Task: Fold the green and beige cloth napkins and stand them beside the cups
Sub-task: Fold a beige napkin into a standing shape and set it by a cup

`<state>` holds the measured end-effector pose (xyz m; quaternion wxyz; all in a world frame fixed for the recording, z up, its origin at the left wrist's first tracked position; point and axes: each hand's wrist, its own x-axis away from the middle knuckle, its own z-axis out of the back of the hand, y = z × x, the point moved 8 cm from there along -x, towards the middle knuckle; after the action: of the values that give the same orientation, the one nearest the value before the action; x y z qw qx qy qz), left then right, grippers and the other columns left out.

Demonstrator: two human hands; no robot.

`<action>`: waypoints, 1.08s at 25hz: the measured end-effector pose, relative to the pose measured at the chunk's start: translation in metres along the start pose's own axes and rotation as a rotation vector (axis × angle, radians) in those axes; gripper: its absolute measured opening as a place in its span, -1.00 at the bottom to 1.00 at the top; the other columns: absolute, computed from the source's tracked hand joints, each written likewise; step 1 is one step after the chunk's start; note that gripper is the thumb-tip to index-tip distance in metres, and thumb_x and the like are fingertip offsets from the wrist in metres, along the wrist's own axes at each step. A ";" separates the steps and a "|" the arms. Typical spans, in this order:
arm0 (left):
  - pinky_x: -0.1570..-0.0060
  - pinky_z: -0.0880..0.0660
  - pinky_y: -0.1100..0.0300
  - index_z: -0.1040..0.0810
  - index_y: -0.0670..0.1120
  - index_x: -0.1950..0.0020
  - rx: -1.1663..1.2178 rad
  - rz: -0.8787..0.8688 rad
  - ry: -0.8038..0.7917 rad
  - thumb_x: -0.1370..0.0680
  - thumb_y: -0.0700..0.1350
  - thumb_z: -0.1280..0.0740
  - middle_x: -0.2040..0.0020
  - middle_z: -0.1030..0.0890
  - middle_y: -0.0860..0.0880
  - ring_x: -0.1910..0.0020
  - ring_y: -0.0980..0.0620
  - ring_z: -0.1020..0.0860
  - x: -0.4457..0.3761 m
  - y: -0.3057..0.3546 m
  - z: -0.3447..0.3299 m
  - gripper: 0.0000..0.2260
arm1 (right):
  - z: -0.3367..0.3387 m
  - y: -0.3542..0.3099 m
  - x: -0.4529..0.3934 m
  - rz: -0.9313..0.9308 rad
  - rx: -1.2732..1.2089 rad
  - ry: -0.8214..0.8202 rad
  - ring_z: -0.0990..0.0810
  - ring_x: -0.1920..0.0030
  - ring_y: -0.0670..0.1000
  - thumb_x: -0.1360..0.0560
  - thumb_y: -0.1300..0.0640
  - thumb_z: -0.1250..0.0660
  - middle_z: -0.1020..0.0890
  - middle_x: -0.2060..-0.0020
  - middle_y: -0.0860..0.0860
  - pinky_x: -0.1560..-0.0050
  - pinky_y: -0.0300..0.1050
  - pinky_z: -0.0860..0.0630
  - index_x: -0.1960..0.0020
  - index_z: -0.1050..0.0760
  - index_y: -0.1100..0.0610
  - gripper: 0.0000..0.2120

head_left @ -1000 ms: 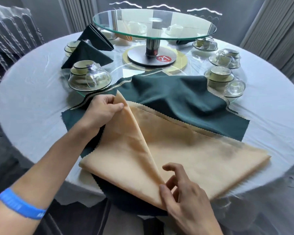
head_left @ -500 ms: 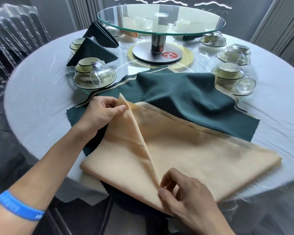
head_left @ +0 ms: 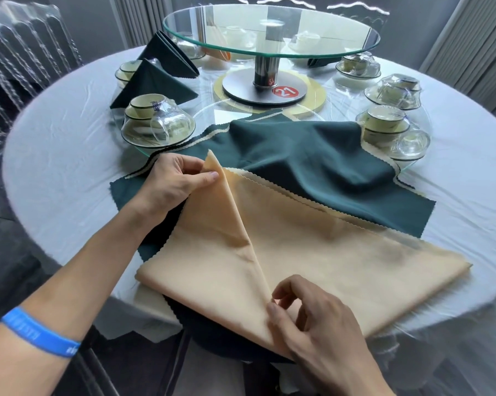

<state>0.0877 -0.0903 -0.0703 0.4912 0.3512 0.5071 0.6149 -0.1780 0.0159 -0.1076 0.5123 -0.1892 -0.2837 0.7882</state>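
A beige napkin [head_left: 312, 252] was spread over a green napkin [head_left: 312, 155] at six o'clock on the round table [head_left: 55, 155], both still unfolded into standing form. Its upper corner was pinched by the left hand [head_left: 172, 184], apparently so the flap could be aligned. The fold's lower end was pinched at five o'clock by the right hand [head_left: 312, 318], seemingly to anchor the crease. Cups [head_left: 152, 121] waited at eleven o'clock.

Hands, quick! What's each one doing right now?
Left hand: pinches the top corner of the beige napkin.
Right hand: pinches the napkin's near fold.
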 end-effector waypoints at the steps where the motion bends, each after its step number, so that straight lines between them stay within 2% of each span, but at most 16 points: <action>1: 0.14 -0.57 0.25 -0.71 -0.18 0.04 0.016 0.004 0.008 -0.46 -0.25 -0.50 0.16 -0.72 -0.07 0.23 0.07 -0.62 -0.002 0.001 0.000 -0.90 | 0.001 -0.002 0.000 0.006 0.011 0.017 -0.51 0.10 -0.15 -0.38 -0.31 -0.09 -0.51 0.01 -0.31 0.20 -0.30 -0.39 0.06 -0.32 -0.24 -0.78; 5: 0.04 -0.57 0.18 -0.69 -0.21 -0.06 0.073 0.041 0.019 -0.41 -0.26 -0.54 0.04 -0.71 -0.15 0.16 0.02 -0.63 -0.010 -0.002 0.000 -0.76 | 0.005 -0.006 -0.002 0.047 0.053 0.073 -0.47 0.05 -0.23 -0.38 -0.34 -0.04 -0.50 0.04 -0.34 0.21 -0.37 -0.36 -0.02 -0.30 -0.26 -0.71; 8: 0.09 -0.56 0.21 -0.72 -0.16 0.03 0.065 0.063 0.009 -0.43 -0.24 -0.52 0.11 -0.72 -0.10 0.19 0.03 -0.63 -0.011 -0.005 -0.002 -0.87 | -0.002 -0.010 -0.002 0.093 0.090 0.060 -0.44 0.11 -0.25 -0.42 -0.31 -0.07 -0.49 0.01 -0.31 0.22 -0.39 -0.34 -0.07 -0.28 -0.25 -0.72; 10: 0.14 -0.56 0.25 -0.72 -0.12 0.09 0.077 0.088 0.048 -0.45 -0.24 -0.50 0.20 -0.72 -0.05 0.24 0.07 -0.63 -0.011 -0.009 0.000 -0.94 | -0.010 -0.013 -0.002 0.130 0.142 0.057 -0.46 0.12 -0.21 -0.44 -0.25 -0.14 -0.49 -0.01 -0.29 0.22 -0.34 -0.38 -0.06 -0.33 -0.22 -0.76; 12: 0.25 -0.54 0.30 -0.71 -0.12 0.13 0.092 0.123 0.091 -0.46 -0.24 -0.49 0.28 -0.70 -0.01 0.33 0.11 -0.61 -0.010 -0.012 0.002 -0.96 | -0.015 -0.019 -0.001 0.208 0.224 0.129 -0.50 0.14 -0.13 -0.44 -0.18 -0.22 -0.52 -0.04 -0.25 0.24 -0.25 -0.47 -0.07 -0.41 -0.16 -0.77; 16: 0.42 -0.43 0.41 -0.69 -0.12 0.15 0.038 0.147 0.168 -0.46 -0.24 -0.47 0.40 -0.65 0.08 0.45 0.21 -0.55 -0.008 -0.012 0.012 -0.97 | -0.020 -0.023 0.002 0.298 0.295 0.214 -0.56 0.13 0.03 -0.45 -0.12 -0.22 -0.58 -0.15 -0.10 0.21 -0.06 -0.56 -0.12 -0.50 -0.06 -0.71; 20: 0.44 -0.42 0.43 -0.67 -0.12 0.17 0.030 0.161 0.198 -0.47 -0.23 -0.48 0.44 -0.62 0.12 0.49 0.25 -0.52 -0.011 -0.013 0.018 -0.96 | -0.027 -0.022 0.007 0.352 0.333 0.264 -0.60 -0.06 0.09 -0.51 -0.04 -0.20 -0.58 -0.25 -0.01 -0.02 -0.09 -0.48 -0.20 -0.54 0.02 -0.67; 23: 0.35 -0.49 0.36 -0.69 -0.14 0.13 0.034 0.151 0.146 -0.47 -0.21 -0.49 0.35 -0.66 0.06 0.41 0.19 -0.57 -0.009 -0.013 0.011 -0.98 | -0.033 -0.018 0.009 0.355 0.370 0.261 -0.57 -0.25 0.10 -0.62 -0.05 -0.06 -0.53 -0.35 0.02 -0.20 -0.10 -0.39 -0.28 -0.56 0.08 -0.59; 25: 0.23 -0.53 0.27 -0.70 -0.11 0.14 0.021 0.153 0.133 -0.47 -0.18 -0.50 0.30 -0.68 0.02 0.34 0.13 -0.59 -0.011 -0.016 0.009 -0.99 | -0.040 -0.013 0.007 0.342 0.445 0.201 -0.50 -0.35 0.08 -0.66 -0.08 0.07 -0.45 -0.42 -0.01 -0.29 -0.05 -0.32 -0.37 -0.49 0.08 -0.50; 27: 0.10 -0.52 0.24 -0.69 -0.08 0.05 -0.078 0.117 0.182 -0.48 -0.14 -0.49 0.19 -0.68 0.03 0.21 0.11 -0.60 -0.012 -0.014 0.013 -0.93 | -0.049 -0.008 0.004 0.316 0.538 0.139 -0.42 -0.42 0.09 -0.67 -0.11 0.15 -0.39 -0.46 -0.02 -0.35 0.02 -0.24 -0.45 -0.41 0.09 -0.45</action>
<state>0.1065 -0.0982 -0.0798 0.4198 0.3035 0.5040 0.6911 -0.1453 0.0344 -0.1399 0.4333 -0.1421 0.0034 0.8900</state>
